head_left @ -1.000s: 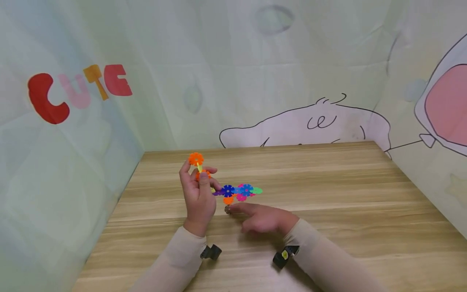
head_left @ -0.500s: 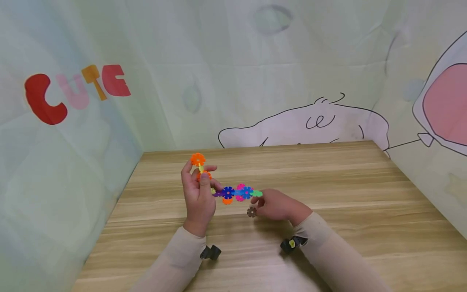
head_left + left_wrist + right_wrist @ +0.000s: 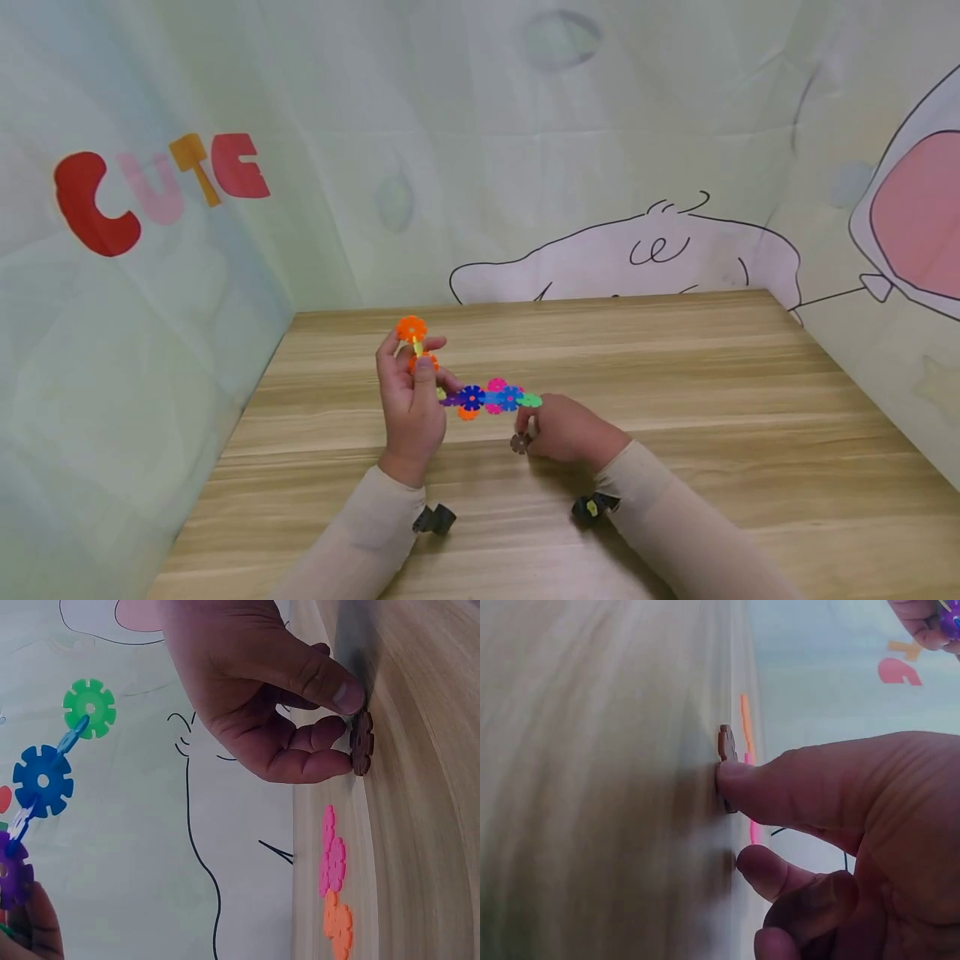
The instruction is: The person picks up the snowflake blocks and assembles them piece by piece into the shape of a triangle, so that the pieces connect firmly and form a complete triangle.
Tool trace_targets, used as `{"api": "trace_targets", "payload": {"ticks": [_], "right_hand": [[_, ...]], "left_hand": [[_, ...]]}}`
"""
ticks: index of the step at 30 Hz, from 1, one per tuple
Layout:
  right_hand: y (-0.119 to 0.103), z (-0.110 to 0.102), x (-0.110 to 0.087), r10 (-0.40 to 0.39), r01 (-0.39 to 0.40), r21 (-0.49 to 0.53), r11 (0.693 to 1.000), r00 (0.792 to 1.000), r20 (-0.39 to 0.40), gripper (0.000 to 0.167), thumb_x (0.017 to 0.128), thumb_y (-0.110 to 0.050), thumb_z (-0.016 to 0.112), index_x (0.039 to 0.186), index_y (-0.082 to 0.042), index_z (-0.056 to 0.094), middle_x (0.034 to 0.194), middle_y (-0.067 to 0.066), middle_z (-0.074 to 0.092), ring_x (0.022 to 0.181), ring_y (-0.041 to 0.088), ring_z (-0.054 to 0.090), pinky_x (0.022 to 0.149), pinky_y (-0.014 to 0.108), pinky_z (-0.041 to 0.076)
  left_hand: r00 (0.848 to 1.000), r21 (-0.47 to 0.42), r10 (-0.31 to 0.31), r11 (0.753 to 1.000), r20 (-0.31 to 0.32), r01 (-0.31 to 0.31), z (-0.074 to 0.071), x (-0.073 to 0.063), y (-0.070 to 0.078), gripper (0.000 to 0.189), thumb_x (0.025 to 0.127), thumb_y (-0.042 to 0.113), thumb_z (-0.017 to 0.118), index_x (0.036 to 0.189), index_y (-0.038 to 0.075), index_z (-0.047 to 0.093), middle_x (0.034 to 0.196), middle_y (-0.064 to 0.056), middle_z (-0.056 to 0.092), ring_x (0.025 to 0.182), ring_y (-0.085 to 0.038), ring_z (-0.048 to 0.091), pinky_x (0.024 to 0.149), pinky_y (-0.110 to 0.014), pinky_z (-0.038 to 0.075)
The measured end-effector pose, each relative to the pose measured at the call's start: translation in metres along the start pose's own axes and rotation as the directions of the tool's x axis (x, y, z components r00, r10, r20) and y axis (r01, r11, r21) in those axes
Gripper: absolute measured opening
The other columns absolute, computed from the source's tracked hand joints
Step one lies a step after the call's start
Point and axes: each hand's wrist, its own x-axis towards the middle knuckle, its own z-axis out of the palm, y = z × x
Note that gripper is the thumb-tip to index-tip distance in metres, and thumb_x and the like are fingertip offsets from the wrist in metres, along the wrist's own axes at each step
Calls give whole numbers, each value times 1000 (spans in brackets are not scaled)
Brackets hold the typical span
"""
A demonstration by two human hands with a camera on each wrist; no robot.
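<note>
Brown disc lay low at surface, rim pinched by right hand. Left hand, clamped on chain, held it raised. Sound grip likely required opposed rim contact, light pressure.

Head view: behind and above left hand and right hand, facing forward-down, farthest off. Wrist views: tipped sideways, nearer; right one closest to right hand. Both share brown disc.

Above your table, the disc chain runs rightward from your left hand, nearer the left edge. Your right hand holds the lone disc; the loose discs lie leftward and behind it, toward the far edge.
</note>
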Motion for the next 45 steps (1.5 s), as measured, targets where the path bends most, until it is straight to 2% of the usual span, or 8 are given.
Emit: {"api": "trace_targets", "payload": {"ticks": [7, 11, 19, 27, 33, 38, 42, 45], "right_hand": [[-2, 2, 0, 29, -30, 48, 998, 999, 19, 18, 85, -12, 85, 81, -15, 68, 72, -5, 58, 70, 14, 52, 66, 31, 45], [-1, 3, 1, 38, -42, 100, 994, 998, 45, 24, 85, -16, 87, 77, -14, 64, 68, -4, 54, 67, 15, 50, 63, 31, 41], [1, 3, -1, -8, -8, 137, 990, 994, 112, 25, 86, -20, 83, 106, -23, 69, 76, -4, 62, 70, 14, 55, 69, 31, 46], [-4, 1, -3, 24, -35, 103, 994, 994, 102, 19, 85, -13, 83, 88, -18, 66, 83, -7, 66, 80, 16, 57, 73, 34, 48], [4, -2, -2, 27, -39, 149, 988, 997, 78, 24, 82, -11, 87, 83, -15, 63, 79, -8, 64, 74, 12, 54, 70, 31, 46], [11, -14, 2, 85, -61, 326, 944, 995, -61, 20, 89, -8, 82, 100, -9, 65, 77, 0, 63, 69, 14, 55, 64, 29, 46], [7, -26, 1, 137, -12, 517, 856, 969, -205, 18, 96, -12, 76, 113, -8, 72, 85, 10, 72, 81, 30, 67, 67, 30, 49], [-1, -35, -5, 155, 53, 636, 770, 951, -267, 25, 99, -16, 74, 122, -6, 70, 97, 11, 76, 91, 36, 69, 73, 32, 51]], "left_hand": [[1000, -12, 8, 1000, -3, -8, 0, 0, -2, 37, 113, 6, 37, 148, -2, 29, 132, -1, 58, 67, -17, 67, 65, -23, 58], [1000, -18, 6, 1000, -6, -6, 0, 0, -1, 36, 112, 5, 38, 147, -3, 31, 133, -3, 58, 66, -21, 67, 63, -23, 58], [1000, -34, 8, 999, -2, -8, 0, 1, -1, 37, 112, 4, 37, 148, -3, 30, 132, -4, 58, 66, -16, 67, 64, -23, 59], [1000, -34, 21, 999, 3, -21, 0, 0, 0, 49, 112, 5, 36, 158, 8, 21, 126, -3, 58, 66, -12, 67, 65, -23, 60], [1000, -46, 3, 999, 1, -3, 0, -2, 1, 51, 112, 4, 38, 160, 10, 22, 119, -1, 57, 64, -11, 64, 64, -22, 59], [1000, -53, 10, 999, 3, -10, -1, -2, 1, 51, 109, 1, 37, 158, 9, 28, 117, -9, 55, 61, -12, 55, 61, -19, 55], [1000, -83, 16, 996, 24, -14, -1, -3, 0, 51, 106, -6, 36, 155, 4, 32, 117, -11, 56, 61, -12, 50, 58, -17, 52], [999, -84, 16, 996, 52, -11, -1, -3, 1, 48, 106, -6, 39, 154, 0, 34, 115, -7, 57, 61, -13, 49, 56, -17, 50]]}}
